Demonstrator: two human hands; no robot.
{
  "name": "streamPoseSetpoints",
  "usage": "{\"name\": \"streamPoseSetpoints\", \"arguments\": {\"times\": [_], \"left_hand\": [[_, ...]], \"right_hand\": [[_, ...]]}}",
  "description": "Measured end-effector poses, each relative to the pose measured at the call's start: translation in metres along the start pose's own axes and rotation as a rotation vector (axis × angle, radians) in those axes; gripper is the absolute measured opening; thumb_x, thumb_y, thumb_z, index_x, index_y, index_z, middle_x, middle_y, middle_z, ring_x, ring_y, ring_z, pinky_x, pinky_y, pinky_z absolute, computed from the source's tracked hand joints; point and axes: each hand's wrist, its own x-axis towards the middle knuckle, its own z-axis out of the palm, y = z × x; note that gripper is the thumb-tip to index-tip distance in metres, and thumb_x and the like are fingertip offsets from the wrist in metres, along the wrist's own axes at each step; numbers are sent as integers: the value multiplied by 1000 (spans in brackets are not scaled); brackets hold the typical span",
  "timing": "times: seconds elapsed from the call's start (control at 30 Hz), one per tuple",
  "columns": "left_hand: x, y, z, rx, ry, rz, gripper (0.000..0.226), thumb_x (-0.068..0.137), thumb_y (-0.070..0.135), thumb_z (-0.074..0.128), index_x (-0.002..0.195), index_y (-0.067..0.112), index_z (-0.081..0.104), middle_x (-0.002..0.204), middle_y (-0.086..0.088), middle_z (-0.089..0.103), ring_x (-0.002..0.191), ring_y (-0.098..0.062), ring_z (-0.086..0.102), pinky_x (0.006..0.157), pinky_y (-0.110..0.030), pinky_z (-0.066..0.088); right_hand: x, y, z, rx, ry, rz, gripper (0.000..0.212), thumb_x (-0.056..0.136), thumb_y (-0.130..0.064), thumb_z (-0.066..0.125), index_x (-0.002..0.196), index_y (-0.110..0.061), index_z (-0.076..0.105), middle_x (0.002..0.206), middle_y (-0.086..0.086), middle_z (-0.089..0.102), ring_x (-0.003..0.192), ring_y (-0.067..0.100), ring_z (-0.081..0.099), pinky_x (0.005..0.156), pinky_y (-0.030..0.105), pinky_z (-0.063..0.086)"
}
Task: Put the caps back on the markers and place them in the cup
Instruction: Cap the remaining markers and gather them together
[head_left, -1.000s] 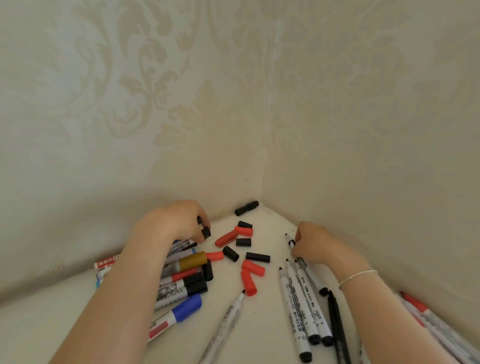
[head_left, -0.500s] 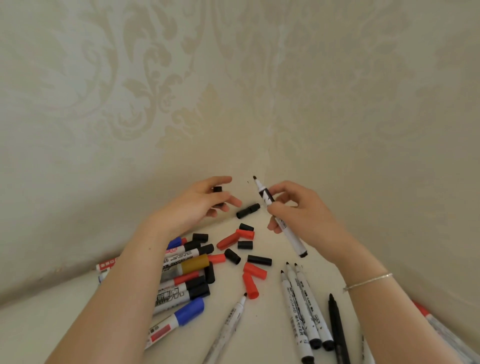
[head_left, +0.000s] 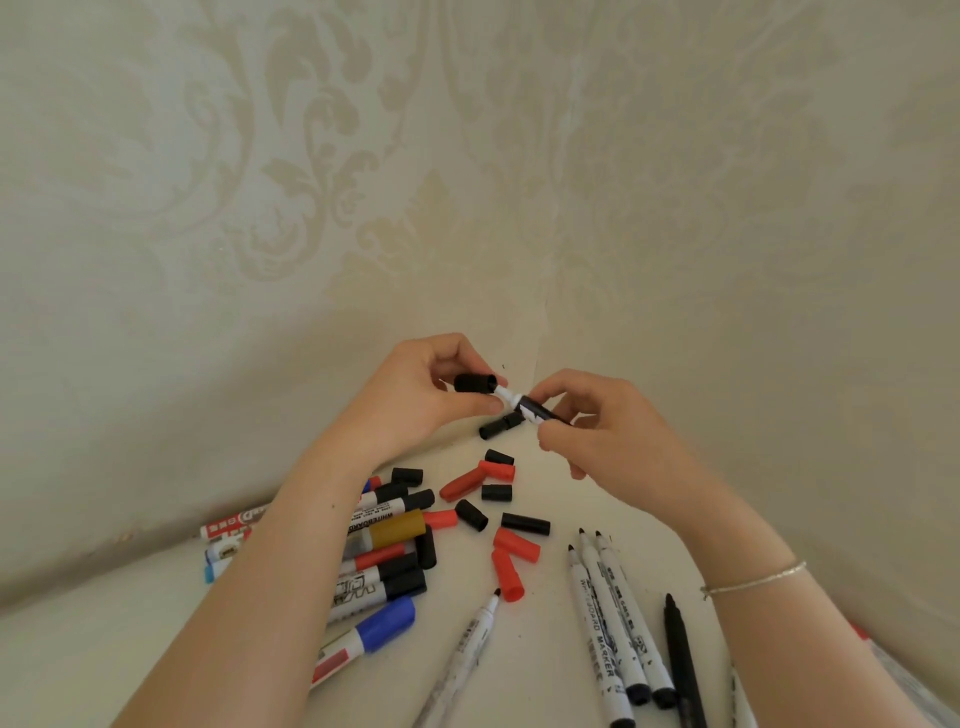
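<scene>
Marker (head_left: 524, 407): I held it in my right hand's (head_left: 608, 431) pinching grip, above the surface (head_left: 545, 623) corner.
Cap (head_left: 474, 383): black, pinched by my left hand (head_left: 415, 395), mouth at the tip.
Advice: I judged straight alignment, then a firm push.

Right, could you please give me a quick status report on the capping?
Left hand holds black cap; right hand holds marker. Cap at the tip, not seated. No cup in view. Nothing between cap and tip.
</scene>
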Motion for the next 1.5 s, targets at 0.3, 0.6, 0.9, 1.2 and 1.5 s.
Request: {"name": "streamPoseSetpoints", "arguments": {"times": [0.3, 0.6, 0.9, 1.2, 1.5], "left_hand": [[1, 8, 9, 224, -175, 22, 12, 80, 14, 77, 90, 18, 72, 73, 14, 67, 53, 12, 53, 55, -1, 36], [0, 6, 16, -270, -292, -150, 19, 96, 24, 54, 85, 9, 56, 55, 4, 48, 45, -9, 30, 45, -17, 29], [1, 5, 27, -380, -286, -169, 20, 93, 22, 57, 79, 11, 51, 58, 0, 48, 47, -9, 32, 48, -21, 27], [3, 15, 16, -208, -143, -144, 16, 95, 24, 58, 88, 11, 52, 53, 4, 54, 46, -10, 40, 48, -22, 33], [8, 2, -18, -75, 211, -97, 17, 92, 31, 61, 104, 18, 60, 91, -4, 69, 80, -15, 69, 79, -33, 58]], "right_hand": [[2, 10, -4, -226, -20, -21, 24, 85, -21, 62, 96, -42, 69, 73, -25, 65, 63, 23, 61, 60, 35, 51], [4, 11, -3, -89, 75, -100, 14, 82, -22, 70, 83, -35, 68, 83, -18, 71, 61, 2, 56, 71, 39, 54], [5, 9, -2, -170, 136, -50, 3, 80, -31, 73, 82, -31, 70, 80, -18, 71, 85, 6, 66, 84, 40, 53], [2, -2, 8, 127, 97, -31, 6, 85, -15, 70, 86, -18, 64, 80, -2, 73, 56, 10, 57, 58, 30, 50], [0, 16, -8, -435, -282, 362, 43, 91, -19, 56, 131, -19, 44, 115, 1, 53, 96, 17, 54, 70, 25, 41]]}}
